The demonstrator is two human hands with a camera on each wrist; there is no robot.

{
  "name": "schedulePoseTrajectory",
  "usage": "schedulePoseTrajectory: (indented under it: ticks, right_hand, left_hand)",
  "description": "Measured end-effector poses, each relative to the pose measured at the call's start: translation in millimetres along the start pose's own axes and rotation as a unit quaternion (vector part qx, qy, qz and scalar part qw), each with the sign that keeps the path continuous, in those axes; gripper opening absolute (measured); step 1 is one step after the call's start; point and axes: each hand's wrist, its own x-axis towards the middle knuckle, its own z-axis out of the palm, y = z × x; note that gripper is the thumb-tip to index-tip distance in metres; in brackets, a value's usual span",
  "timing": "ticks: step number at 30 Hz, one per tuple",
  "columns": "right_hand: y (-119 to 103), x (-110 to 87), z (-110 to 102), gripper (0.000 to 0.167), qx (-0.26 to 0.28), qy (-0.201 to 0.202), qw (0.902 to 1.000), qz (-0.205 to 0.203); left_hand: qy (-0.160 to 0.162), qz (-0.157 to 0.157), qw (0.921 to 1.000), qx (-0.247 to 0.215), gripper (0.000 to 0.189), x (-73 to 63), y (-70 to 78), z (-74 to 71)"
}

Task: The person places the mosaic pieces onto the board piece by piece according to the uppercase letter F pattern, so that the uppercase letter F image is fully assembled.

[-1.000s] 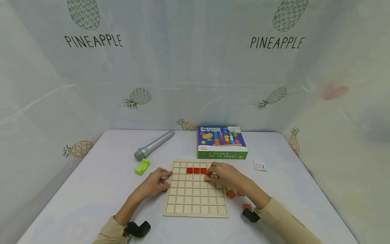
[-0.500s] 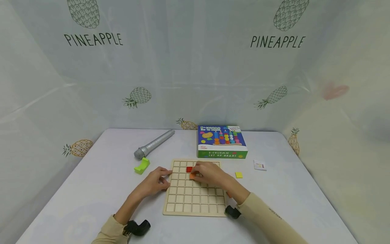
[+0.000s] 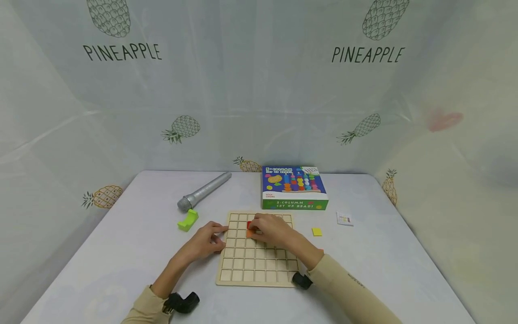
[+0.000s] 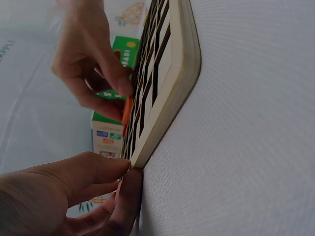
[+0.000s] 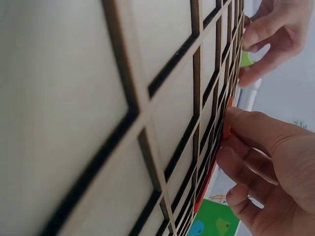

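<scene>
On the white worktop (image 3: 101, 252), a grid board (image 3: 259, 274) is touched at its left edge by the parted fingers of the left hand (image 3: 204, 243). Toward its far rows, an orange tile (image 3: 249, 233) is pinched by the right hand (image 3: 272, 229). Behind a colourful box (image 3: 294, 189), pineapple-printed sheeting (image 3: 243, 90) is hung.
</scene>
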Motion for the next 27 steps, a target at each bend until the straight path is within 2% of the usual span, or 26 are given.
schedulePoseTrajectory:
  ticks: [17,27]
  right_hand:
    - [0.5,-3.5,-3.3,0.026,0.002,-0.008,0.9997,0.025]
    - [19.5,-30.0,-24.5,0.027,0.040,-0.011,0.9975,0.057]
  left_hand:
    - [-0.006,0.016,0.9998,0.003,0.053,0.3,-1.7,0.2]
    - [0.000,0.011,0.9999,0.011,0.053,-0.3,-0.4,-0.6]
